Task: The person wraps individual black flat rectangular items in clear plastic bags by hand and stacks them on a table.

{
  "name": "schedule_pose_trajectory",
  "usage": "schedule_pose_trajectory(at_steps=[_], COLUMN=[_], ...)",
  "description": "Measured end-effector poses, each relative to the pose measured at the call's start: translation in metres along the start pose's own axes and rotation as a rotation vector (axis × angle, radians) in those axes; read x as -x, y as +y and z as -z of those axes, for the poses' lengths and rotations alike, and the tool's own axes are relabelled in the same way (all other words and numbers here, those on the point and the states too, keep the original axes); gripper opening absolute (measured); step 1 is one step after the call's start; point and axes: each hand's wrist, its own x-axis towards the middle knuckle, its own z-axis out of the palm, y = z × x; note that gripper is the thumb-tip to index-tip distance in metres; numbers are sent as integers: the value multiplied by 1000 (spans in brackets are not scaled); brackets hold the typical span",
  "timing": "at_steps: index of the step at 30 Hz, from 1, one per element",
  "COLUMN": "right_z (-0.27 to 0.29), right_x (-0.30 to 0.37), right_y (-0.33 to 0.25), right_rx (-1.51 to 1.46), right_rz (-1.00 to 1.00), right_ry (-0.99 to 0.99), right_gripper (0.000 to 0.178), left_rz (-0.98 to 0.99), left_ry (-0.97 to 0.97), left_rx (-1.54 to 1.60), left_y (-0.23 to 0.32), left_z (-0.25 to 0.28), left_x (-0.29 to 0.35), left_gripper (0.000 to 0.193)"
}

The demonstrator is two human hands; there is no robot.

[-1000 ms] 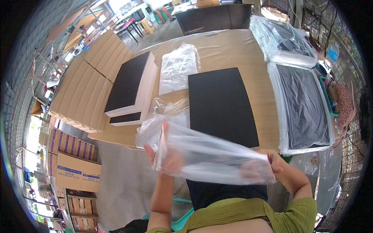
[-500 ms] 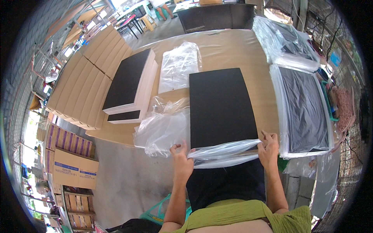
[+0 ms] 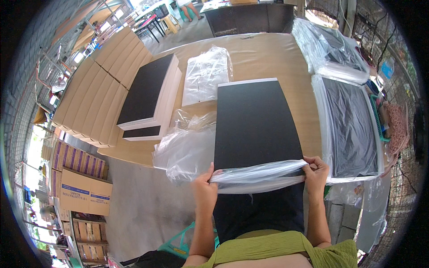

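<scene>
In front of me a black board lies lengthwise on the brown-covered table, with a white strip showing along its far edge. A clear plastic bag is gathered in folds across the board's near end. My left hand pinches the left end of the gathered plastic, thumb up along the board's corner. At the opposite corner, the fingers of my right hand close on the plastic's right end. Beside my left hand are loose clear plastic bags; more folded plastic bags lie farther back.
Left on the table stand a stack of black-topped boards and rows of brown cartons. Plastic-wrapped black boards are piled at the right, near pink twine. A printed carton sits lower left; a teal stool is beside me.
My hands have spread a little apart, stretching the gathered plastic wider. The black board has shifted slightly toward me, and a white strip now shows at its far edge.
</scene>
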Motion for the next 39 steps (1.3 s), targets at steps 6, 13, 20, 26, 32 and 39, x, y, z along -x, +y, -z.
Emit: schedule_pose_trajectory(at_steps=[6, 13, 20, 26, 32, 39], right_z=[20, 5, 10, -13, -28, -43], right_x=[-11, -14, -69, -89, -130, -85], right_y=[14, -56, -136, -185, -105, -142], right_rx=[-710, -616, -565, -638, -369, -256], right_rz=[-232, 785, 900, 882, 740, 739], right_ry=[-152, -197, -7, -70, -132, 16], right_gripper=[5, 12, 24, 16, 16, 42], left_rz=[58, -30, -618, -822, -648, -690], left_ry=[-299, -649, 29, 219, 381, 514], left_rx=[608, 1439, 664, 896, 770, 464], left_y=[36, 73, 124, 127, 57, 111], left_z=[36, 55, 120, 94, 33, 51], left_x=[-9, -32, -74, -141, -171, -124], left_gripper=[84, 80, 116, 64, 35, 43])
